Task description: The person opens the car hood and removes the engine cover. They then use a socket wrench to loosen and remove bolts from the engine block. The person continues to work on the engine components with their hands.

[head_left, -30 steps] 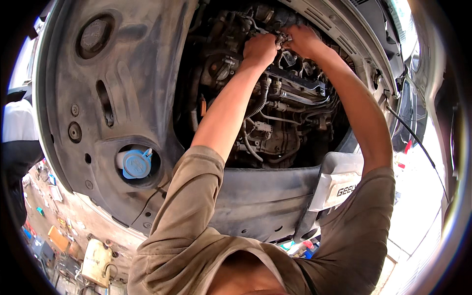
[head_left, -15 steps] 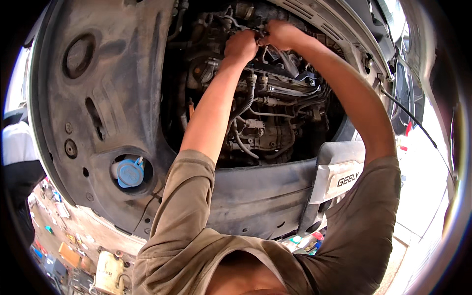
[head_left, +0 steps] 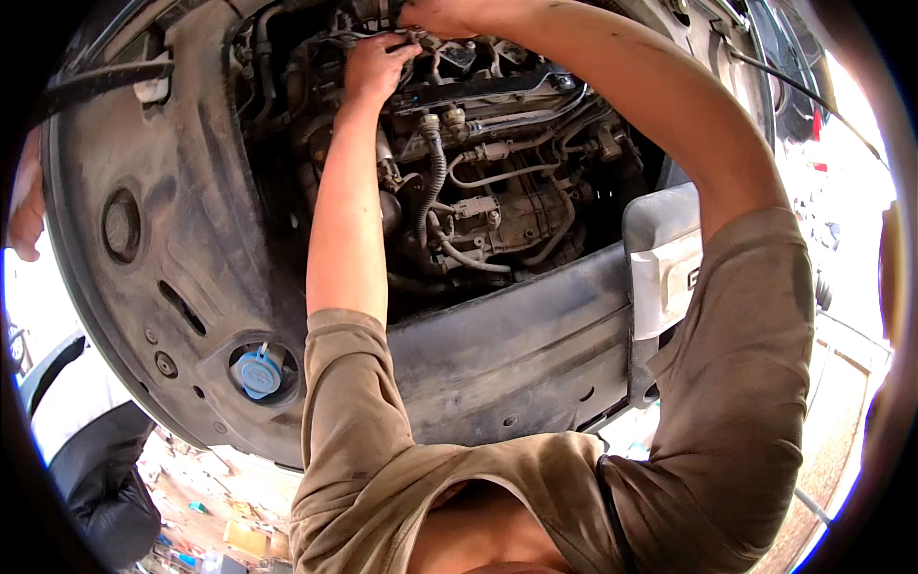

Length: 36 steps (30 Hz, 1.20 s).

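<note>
Silver-grey cover [head_left: 662,287] on black panel [head_left: 512,356]

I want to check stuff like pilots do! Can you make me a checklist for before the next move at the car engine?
1. Left hand visible: ok, over the engine.
2. Right hand fully visible: not ok, the picture's top edge cuts it off.
3. Something firmly gripped: cannot tell, too hidden.
4. Blue cap on its neck: looks ok.
5. Black-and-silver cover clear of both hands: ok, it's by the front panel.
</note>
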Tool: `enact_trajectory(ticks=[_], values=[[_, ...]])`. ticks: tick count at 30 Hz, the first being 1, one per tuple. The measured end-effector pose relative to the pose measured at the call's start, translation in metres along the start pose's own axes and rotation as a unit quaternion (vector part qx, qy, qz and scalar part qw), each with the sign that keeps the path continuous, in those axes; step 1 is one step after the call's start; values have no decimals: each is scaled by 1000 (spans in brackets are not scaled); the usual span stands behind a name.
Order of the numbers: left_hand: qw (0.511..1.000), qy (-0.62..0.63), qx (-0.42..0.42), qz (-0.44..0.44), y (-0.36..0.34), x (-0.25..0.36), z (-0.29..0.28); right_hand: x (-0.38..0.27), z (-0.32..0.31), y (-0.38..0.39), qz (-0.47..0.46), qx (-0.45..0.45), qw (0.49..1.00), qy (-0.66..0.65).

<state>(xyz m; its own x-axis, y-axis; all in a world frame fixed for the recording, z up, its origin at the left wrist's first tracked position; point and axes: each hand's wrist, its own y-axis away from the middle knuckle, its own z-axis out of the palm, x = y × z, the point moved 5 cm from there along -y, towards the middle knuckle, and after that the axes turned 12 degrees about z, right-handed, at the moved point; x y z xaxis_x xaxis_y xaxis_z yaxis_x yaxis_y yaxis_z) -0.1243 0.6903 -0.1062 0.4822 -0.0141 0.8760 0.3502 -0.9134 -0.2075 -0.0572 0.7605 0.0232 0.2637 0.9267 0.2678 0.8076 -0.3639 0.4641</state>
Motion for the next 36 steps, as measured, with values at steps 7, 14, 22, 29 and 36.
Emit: enact_trajectory(ticks=[7, 14, 22, 29, 36], values=[[996, -23, -72, 57, -12, 9, 14, 19, 68, -32, 53, -155, 971, -174], [993, -28, -69, 95, -11, 9, 10, 18, 47, -20, -77, 199, 977, -24], [995, 18, -88, 50, -14, 2, 15, 13, 21, 1, -55, 110, 992, -4], [991, -66, -78, 91, -4, 11, 11, 8, 44, -10, 135, -51, 971, -191], [989, -30, -79, 124, -15, 27, 22, 22, 56, -27, 12, -23, 999, 42]])
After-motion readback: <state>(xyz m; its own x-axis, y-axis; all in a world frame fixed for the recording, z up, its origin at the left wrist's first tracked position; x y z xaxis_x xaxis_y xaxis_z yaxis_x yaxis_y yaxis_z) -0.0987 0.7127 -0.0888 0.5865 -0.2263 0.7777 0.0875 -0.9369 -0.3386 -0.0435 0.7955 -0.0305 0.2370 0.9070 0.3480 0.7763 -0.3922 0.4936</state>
